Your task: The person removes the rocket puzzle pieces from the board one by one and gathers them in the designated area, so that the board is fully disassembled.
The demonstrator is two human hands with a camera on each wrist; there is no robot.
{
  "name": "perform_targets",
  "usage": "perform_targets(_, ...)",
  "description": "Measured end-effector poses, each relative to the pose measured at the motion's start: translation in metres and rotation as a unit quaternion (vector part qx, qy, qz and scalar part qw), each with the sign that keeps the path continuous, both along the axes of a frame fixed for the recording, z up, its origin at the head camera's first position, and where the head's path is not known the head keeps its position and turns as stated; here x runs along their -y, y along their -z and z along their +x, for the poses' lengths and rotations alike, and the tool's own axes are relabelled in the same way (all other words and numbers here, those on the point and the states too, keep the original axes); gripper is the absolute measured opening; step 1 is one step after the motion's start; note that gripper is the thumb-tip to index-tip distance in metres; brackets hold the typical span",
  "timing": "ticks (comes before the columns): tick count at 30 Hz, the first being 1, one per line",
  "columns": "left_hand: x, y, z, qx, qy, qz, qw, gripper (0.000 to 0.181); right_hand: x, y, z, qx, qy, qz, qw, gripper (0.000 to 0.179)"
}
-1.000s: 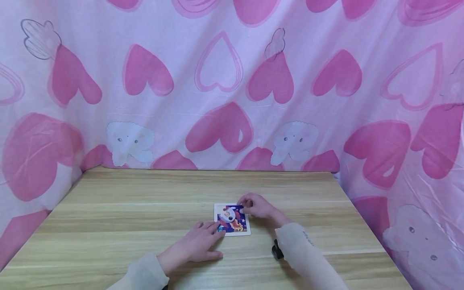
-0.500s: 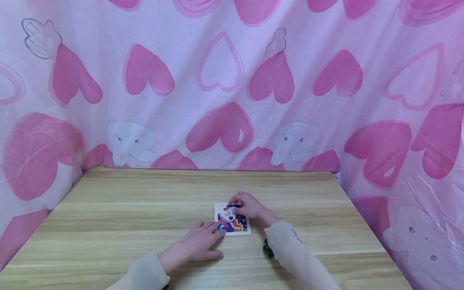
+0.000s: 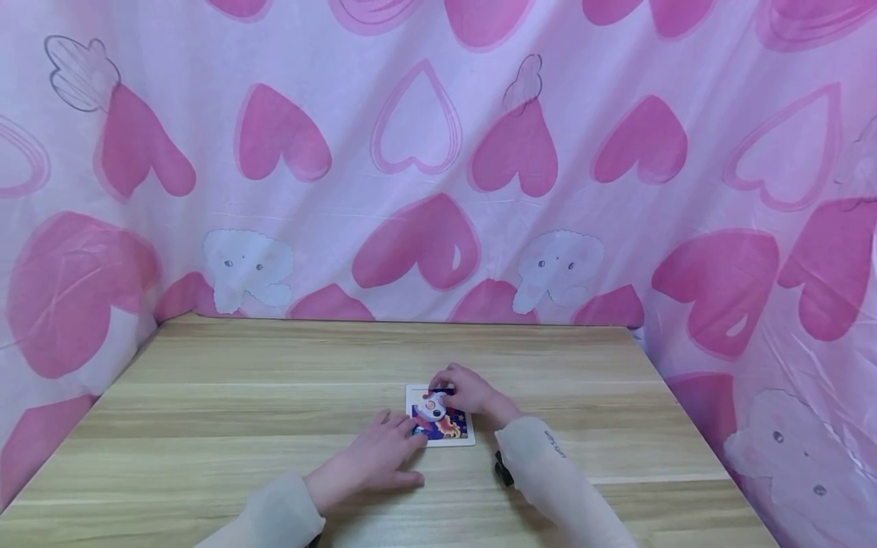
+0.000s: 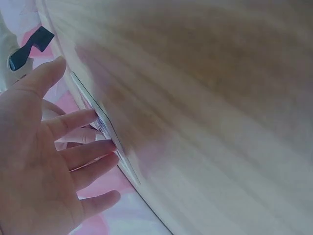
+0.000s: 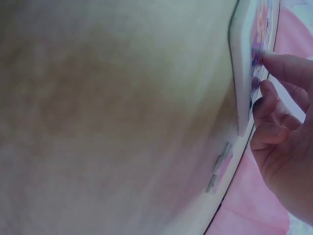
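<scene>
A small square picture puzzle (image 3: 445,431) lies on the table. It has a white border and shows a white round-faced figure on dark blue. My left hand (image 3: 384,457) stretches its fingers to the puzzle's near left corner, where the fingertips (image 4: 111,145) rest at the edge. From the far right my right hand (image 3: 469,392) reaches over the puzzle, covering part of its upper area. Its thumb (image 5: 279,63) meets the picture surface and the other fingers (image 5: 269,132) are curled close beside it. I cannot tell whether these pinch a piece.
The wood-grain table (image 3: 274,380) extends on all sides of the puzzle. A small flat piece (image 5: 220,169) lies just beyond the puzzle in the right wrist view. A pink heart-patterned curtain (image 3: 411,251) encloses the back and sides. A black strap (image 4: 32,46) hangs by the right sleeve.
My right hand has shifted left across the top of the puzzle, mostly in the first half second. The left hand stays at the near left corner, and the puzzle keeps its place.
</scene>
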State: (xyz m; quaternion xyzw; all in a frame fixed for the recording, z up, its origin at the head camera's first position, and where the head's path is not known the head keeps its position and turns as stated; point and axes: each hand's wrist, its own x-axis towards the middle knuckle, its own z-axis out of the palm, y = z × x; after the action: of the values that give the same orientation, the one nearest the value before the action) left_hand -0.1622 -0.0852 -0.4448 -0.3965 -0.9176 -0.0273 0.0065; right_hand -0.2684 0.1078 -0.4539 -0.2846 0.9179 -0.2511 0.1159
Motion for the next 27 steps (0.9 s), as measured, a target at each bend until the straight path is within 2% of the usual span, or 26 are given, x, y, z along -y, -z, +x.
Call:
perform_targets(4,-0.0020,0.0027,-0.0056,-0.027,0.014,-0.001,0.9995,0.046,0.0008,-0.0016,-0.0007,0.008,-0.002,0.009,0.9999,0.020)
perform_targets(12,-0.0053,-0.0002,-0.0096,-0.013,0.007,-0.012,0.9998,0.063,0.0029,-0.0042,-0.0032,0.012,-0.007,0.045,0.9989,0.020)
perform_targets(16,-0.0059,-0.0014,-0.0089,0.000,0.001,-0.027,0.9996,0.071,0.0047,-0.0072,-0.0025,0.027,0.005,0.056,0.9980,0.019)
perform_targets(21,-0.0053,-0.0010,-0.0079,-0.001,-0.004,-0.038,0.9993,0.073,0.0053,-0.0081,-0.0024,0.026,0.001,0.062,0.9977,0.019)
perform_targets(27,-0.0047,0.0019,-0.0073,-0.009,-0.001,-0.029,0.9995,0.072,0.0051,-0.0096,-0.0029,0.036,-0.005,0.061,0.9975,0.020)
